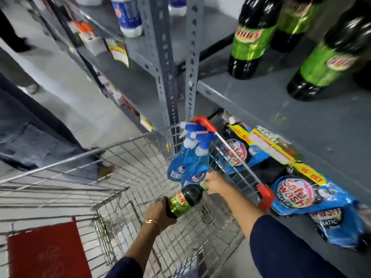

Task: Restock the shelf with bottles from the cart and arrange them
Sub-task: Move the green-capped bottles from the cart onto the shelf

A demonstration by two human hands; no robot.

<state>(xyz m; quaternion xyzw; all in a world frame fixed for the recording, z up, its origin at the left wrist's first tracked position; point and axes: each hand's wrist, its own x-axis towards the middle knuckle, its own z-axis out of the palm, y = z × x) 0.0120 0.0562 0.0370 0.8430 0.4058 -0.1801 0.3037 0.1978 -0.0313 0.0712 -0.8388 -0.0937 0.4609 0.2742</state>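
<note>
A dark bottle with a green label (184,199) lies on its side inside the wire cart (84,155). My left hand (158,212) grips its base end. My right hand (215,182) is closed around its green-capped neck end. Blue spray bottles (190,161) lean in the cart's far right corner, just beyond my right hand. On the grey shelf (281,109) at the upper right stand several matching dark bottles with green labels (251,41).
Blue detergent pouches (297,193) fill the lower shelf beside the cart. A slotted grey upright (164,67) divides the shelving. White bottles (128,15) stand further left. A person's legs in jeans (30,137) are beyond the cart. The cart's red flap (46,253) is near me.
</note>
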